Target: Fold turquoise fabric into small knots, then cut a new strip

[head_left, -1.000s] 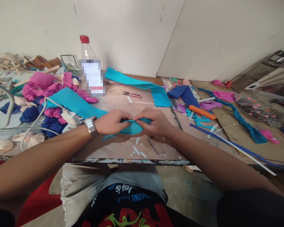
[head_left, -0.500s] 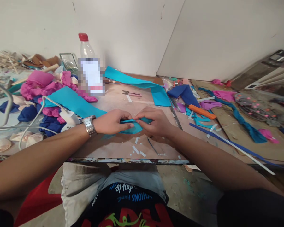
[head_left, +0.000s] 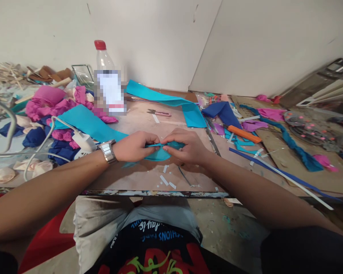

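Observation:
Both hands pinch a turquoise fabric strip [head_left: 160, 154] just above the table. My left hand [head_left: 135, 146], with a metal watch on the wrist, grips its upper edge between thumb and fingers. Close beside it, my right hand [head_left: 187, 147] pinches the same strip, the two sets of fingertips almost touching. The cloth is gathered or folded at the fingertips and hangs in a small curve below them. A longer turquoise length [head_left: 87, 123] lies to the left, running toward my left hand; whether it is the same piece is hidden by the hand.
Beyond the hands lie pink-handled thread snips [head_left: 159, 113] and another turquoise strip [head_left: 160, 97]. A red-capped bottle [head_left: 104, 57] stands behind a blurred phone [head_left: 111, 91]. Fabric puffs [head_left: 47, 99] and a white charger [head_left: 84, 141] crowd the left. An orange-handled cutter [head_left: 244, 134] lies right.
Both hands stay in place, still pinching the strip. The fingertips shift slightly, and the hanging part of the cloth looks a little smaller.

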A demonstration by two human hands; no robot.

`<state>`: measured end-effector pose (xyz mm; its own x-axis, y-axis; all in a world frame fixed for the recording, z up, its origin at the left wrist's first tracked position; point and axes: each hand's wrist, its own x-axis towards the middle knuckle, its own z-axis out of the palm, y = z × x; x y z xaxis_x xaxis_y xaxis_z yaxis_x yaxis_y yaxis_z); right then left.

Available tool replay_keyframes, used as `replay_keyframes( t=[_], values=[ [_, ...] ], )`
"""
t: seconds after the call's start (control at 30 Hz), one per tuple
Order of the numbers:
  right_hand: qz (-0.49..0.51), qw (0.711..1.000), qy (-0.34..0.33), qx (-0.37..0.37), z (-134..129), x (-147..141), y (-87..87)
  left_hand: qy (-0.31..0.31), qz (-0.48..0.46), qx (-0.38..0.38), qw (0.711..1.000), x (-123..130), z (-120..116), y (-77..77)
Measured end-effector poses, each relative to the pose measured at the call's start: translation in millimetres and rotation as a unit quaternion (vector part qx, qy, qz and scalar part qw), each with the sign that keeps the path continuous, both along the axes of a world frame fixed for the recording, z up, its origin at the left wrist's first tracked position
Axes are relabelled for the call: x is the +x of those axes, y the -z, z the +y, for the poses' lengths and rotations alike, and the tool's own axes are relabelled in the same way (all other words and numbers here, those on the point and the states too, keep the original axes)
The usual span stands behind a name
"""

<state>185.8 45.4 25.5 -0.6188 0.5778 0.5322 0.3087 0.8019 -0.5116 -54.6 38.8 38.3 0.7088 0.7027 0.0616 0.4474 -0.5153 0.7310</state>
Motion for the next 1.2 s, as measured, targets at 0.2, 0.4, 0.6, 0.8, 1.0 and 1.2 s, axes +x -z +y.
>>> replay_keyframes(
  t=[0.2,0.4,0.6,0.8,1.0,1.2],
  values=[
    [0.011,1.0,0.019,-0.001,0.7,0.5,0.9,0.0,0.004,0.011,1.0,-1.3,-0.4,-3.3],
    [0.006,0.999,0.032,-0.004,2.7,2.1,1.6,-0.008,0.008,0.018,1.0,-2.2,-1.0,-4.9],
    [0.011,0.999,0.035,0.007,2.8,2.2,1.1,-0.044,-0.004,0.018,0.999,-1.5,-0.7,-3.5],
    [-0.006,0.999,0.037,0.012,1.4,2.0,0.9,-0.054,-0.012,0.014,0.998,-1.2,0.4,-0.7],
    [-0.012,0.998,0.039,0.048,0.9,0.4,1.3,-0.054,-0.042,0.013,0.998,1.3,-1.2,0.6],
    [-0.042,0.993,0.039,0.099,3.0,-0.6,3.4,-0.067,-0.053,0.015,0.996,2.6,-2.2,2.2]
  ],
)
